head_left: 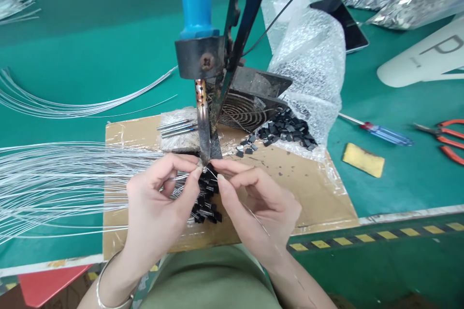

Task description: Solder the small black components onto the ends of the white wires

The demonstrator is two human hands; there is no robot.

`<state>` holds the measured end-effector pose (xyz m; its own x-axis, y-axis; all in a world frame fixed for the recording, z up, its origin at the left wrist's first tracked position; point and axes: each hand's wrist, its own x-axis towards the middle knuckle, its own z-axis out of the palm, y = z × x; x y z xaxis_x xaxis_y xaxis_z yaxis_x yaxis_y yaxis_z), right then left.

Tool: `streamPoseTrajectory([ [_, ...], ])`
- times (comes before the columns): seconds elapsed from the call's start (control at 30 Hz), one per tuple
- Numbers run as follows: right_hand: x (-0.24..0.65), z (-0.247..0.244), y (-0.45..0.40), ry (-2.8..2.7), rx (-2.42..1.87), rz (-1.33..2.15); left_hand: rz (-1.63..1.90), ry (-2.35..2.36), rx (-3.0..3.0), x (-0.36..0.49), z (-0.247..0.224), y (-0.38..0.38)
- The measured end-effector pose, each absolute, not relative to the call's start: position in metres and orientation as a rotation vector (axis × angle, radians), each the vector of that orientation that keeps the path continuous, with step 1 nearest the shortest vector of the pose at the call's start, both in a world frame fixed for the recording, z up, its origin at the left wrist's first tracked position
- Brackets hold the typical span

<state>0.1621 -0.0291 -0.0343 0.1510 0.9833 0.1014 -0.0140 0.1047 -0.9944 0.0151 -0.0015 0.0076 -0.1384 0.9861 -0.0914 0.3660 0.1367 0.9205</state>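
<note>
A soldering iron (196,7) with a blue handle is clamped upright, its tip pointing down between my hands. At that tip, my left hand (159,198) is closed, thumb and forefinger pinched on the end of a thin wire; the exact piece in the pinch is mostly hidden. My right hand (263,203) pinches a strand of solder wire (258,222) just right of the tip, and the strand trails down over the palm and wrist. Beneath my fingers lie black connector ends (208,210), attached to the bundle of white wires (61,169) spreading left.
A cardboard sheet (311,203) covers the bench front. Behind the iron stand its black bracket (250,0) and a fan (242,111). Loose black pieces (286,128) lie on bubble wrap (308,63). Rightward are a screwdriver (387,133), yellow sponge (363,159) and orange-handled pliers (449,137).
</note>
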Motion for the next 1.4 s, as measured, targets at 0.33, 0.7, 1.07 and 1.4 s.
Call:
streamPoseTrajectory([
  [0.33,0.162,-0.035,-0.028,-1.112,-1.186,1.031,0.997,1.605,1.305,0.014,0.007,0.002],
  [0.7,0.161,-0.036,-0.027,-1.107,-1.200,1.036,0.974,1.590,1.286,0.013,0.004,0.004],
  [1.07,0.160,-0.038,-0.026,-1.088,-1.205,1.067,0.908,1.668,1.463,0.008,0.001,0.001],
  [1.4,0.320,-0.039,-0.040,-0.745,-1.421,0.885,1.168,1.758,2.047,-0.013,-0.024,-0.022],
])
